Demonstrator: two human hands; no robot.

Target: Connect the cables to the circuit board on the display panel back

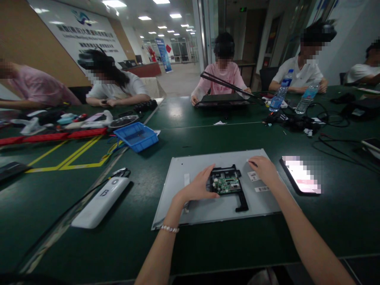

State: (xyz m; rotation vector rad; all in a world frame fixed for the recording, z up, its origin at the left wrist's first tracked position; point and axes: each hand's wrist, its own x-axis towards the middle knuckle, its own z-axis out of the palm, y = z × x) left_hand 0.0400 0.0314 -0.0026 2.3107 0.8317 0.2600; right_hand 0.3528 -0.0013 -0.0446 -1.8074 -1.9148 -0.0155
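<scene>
A grey metal panel point(208, 213) lies flat on the dark green table in front of me. A black plastic frame point(241, 200) with a green circuit board point(227, 185) sits on its middle. My left hand point(199, 186) rests on the panel, fingers curled against the left side of the board's frame. My right hand point(264, 169) lies on the panel's far right part beside white barcode labels point(257, 182), fingers closed around a small dark thing I cannot make out.
A lit phone point(301, 176) lies right of the panel. A white power bank point(101, 202) with a cable lies to the left, a blue tray point(136, 136) behind it. Several people sit across the table, with water bottles point(280, 95), cables and a black monitor point(222, 101).
</scene>
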